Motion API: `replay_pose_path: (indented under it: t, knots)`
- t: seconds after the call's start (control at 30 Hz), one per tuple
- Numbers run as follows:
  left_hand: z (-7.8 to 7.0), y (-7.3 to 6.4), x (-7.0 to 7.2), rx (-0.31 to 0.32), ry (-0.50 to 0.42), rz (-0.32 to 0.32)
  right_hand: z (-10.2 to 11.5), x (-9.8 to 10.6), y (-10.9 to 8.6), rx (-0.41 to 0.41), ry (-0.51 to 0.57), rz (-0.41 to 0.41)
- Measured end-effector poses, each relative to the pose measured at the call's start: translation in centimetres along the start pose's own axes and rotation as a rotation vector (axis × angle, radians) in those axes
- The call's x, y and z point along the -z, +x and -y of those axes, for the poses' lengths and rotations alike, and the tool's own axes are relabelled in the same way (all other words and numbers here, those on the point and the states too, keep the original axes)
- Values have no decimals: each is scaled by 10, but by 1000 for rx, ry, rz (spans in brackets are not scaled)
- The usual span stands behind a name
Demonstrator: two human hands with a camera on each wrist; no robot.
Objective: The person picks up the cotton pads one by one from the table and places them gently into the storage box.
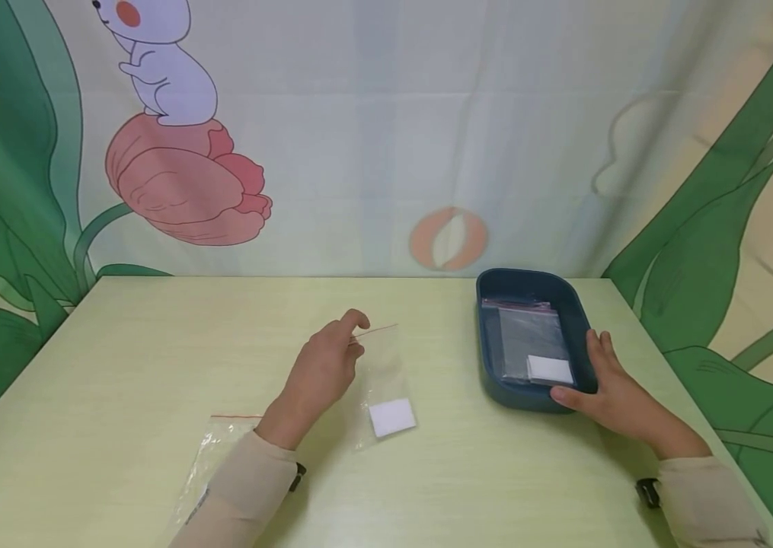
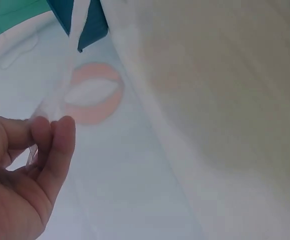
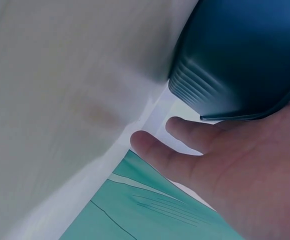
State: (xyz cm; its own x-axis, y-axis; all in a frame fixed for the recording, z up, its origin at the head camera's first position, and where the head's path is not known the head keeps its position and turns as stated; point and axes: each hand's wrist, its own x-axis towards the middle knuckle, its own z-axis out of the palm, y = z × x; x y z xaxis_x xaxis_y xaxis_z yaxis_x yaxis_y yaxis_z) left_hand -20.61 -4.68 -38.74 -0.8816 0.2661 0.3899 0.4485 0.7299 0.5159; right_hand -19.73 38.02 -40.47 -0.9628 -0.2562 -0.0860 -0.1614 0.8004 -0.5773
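Observation:
In the head view my left hand (image 1: 320, 369) pinches the top edge of a clear zip bag (image 1: 386, 365) between thumb and fingers. A white card or label (image 1: 392, 417) shows at that bag's bottom, and the bag slants over the table. The left wrist view shows the pinching fingertips (image 2: 64, 130) close up. Against the near right corner of a dark blue tub (image 1: 530, 399) rests my right hand (image 1: 615, 396), thumb at the rim and fingers along the side. Its visible fingers (image 3: 170, 159) look straight in the right wrist view. Inside the tub lies another zip bag (image 1: 533, 335) with a white patch.
Partly under my left forearm, a further clear bag (image 1: 211, 449) with a red seal line lies on the pale table (image 1: 468, 472). A printed curtain (image 1: 359, 152) hangs behind the table's back edge. The tub stands near the right back part of the table.

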Motion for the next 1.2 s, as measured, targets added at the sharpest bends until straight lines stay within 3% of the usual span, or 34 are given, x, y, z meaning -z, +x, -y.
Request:
replay_pose_path:
  t: [0.3, 0.57, 0.67, 0.8, 1.0, 1.2]
  knots:
    - [-1, 0, 7, 6, -67, 5, 1, -1, -1, 0, 13, 2]
    - [-4, 1, 15, 149, -148, 152, 1, -3, -1, -4, 6, 3]
    - [-3, 0, 17, 110, -180, 145, 1, -4, -2, -5, 11, 3]
    - [-4, 0, 20, 42, -268, 87, 2, -4, -3, -4, 22, 2]
    - [-6, 1, 25, 16, -327, 32, 1, -4, -3, -10, 9, 6]
    - [-6, 3, 30, -89, -365, 47, 1, -3, -1, -9, -3, 6]
